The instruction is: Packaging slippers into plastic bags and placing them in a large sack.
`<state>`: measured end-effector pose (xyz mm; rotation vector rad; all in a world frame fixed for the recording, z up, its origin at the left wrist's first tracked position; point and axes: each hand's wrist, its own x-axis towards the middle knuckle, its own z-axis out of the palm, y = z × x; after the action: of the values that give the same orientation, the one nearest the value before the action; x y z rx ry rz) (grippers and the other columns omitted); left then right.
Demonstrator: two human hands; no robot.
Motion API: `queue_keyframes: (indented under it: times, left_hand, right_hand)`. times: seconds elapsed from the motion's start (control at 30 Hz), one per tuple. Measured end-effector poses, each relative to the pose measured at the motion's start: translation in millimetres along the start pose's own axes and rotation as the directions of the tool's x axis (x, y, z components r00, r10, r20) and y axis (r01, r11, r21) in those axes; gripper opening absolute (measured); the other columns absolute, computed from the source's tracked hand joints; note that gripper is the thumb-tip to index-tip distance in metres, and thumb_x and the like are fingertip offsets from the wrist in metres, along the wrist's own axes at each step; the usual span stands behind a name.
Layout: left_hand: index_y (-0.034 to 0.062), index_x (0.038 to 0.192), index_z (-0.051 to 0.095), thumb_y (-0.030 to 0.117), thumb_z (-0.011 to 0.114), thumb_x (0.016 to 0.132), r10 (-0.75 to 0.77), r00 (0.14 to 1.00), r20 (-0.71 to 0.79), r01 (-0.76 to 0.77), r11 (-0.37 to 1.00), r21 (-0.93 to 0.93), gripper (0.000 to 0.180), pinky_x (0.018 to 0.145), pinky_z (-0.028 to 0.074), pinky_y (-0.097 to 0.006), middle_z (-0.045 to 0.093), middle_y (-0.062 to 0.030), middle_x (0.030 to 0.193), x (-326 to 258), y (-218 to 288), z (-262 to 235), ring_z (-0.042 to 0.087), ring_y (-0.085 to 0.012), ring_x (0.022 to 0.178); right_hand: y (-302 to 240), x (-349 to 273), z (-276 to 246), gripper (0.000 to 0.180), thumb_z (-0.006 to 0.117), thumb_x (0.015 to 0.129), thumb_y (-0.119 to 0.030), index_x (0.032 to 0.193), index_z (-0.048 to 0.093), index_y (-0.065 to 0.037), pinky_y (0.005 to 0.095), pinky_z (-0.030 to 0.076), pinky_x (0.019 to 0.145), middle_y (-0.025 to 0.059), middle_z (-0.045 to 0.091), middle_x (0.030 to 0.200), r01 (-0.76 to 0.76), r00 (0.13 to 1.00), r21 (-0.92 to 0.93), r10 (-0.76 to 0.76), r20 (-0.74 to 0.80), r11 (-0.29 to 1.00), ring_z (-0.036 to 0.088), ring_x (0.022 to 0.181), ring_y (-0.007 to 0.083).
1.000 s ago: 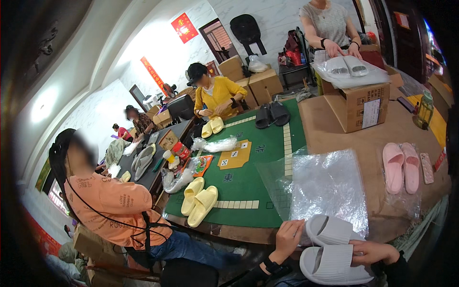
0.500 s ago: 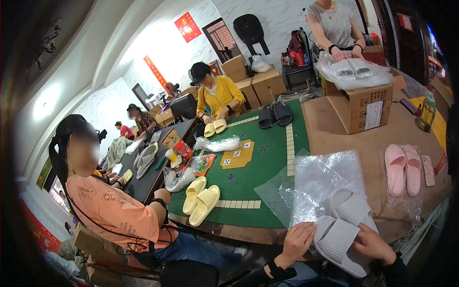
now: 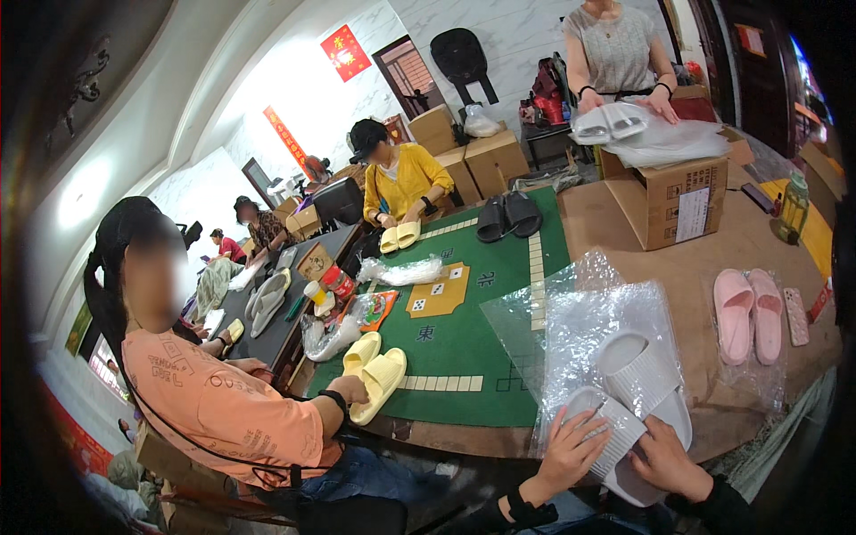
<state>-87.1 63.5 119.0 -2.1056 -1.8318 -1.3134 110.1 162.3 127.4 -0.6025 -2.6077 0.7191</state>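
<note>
A pair of light grey slippers with ribbed straps lies at the lower right, toes pointing away from me. The nearer slipper [image 3: 615, 439] is between my hands, and the farther slipper [image 3: 640, 367] overlaps it, lying on a clear plastic bag [image 3: 615, 303]. My left hand [image 3: 573, 453] grips the nearer slipper's left side, its fingers bent over the strap. My right hand [image 3: 667, 456] holds the right side of that slipper, thumb by the strap. Whether the left fingers also hold the bag's edge is hard to tell.
Pink slippers [image 3: 749, 316] on clear plastic and a phone [image 3: 795, 316] lie to the right. Yellow slippers [image 3: 382, 379] rest on the green mat [image 3: 473, 357], with dark slippers [image 3: 509, 217] farther back. An open carton [image 3: 682, 209] stands far right. Co-workers sit left and stand behind.
My hands and the grey slippers have moved away from me, farther over the bag. The co-worker in orange has reached to the yellow slippers. The standing co-worker has shifted wrapped slippers left.
</note>
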Motion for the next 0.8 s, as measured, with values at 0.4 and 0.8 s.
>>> queue_keyframes:
  times: [0.4,0.8]
  left_hand:
    - [0.0097,0.103,0.07,0.007,0.072,0.076,0.114,0.992,0.053,-0.099,0.969,-0.225,0.028,0.107,0.029,-0.054,0.064,-0.0061,0.113,-3.6,12.5,1.2,0.054,-0.0284,0.117]
    - [0.0189,0.15,0.009,0.002,0.067,0.082,-0.424,0.902,-0.088,0.302,0.761,-0.574,0.091,0.113,0.018,-0.048,0.004,-0.0252,0.152,-22.7,-0.6,18.1,0.016,-0.0296,0.141]
  right_hand:
    - [8.9,-3.2,22.3,0.046,0.066,0.076,-0.013,0.113,0.049,0.01,0.0536,0.033,0.098,0.035,0.04,0.126,-0.13,0.985,-0.05,0.123,-0.12,0.99,0.04,0.116,0.0499]
    - [-12.8,12.1,13.8,0.051,0.064,0.08,-0.011,0.123,0.044,0.007,0.05,0.034,0.096,0.0287,0.044,0.12,-0.178,0.85,0.539,0.405,-0.337,0.823,0.043,0.111,0.0455]
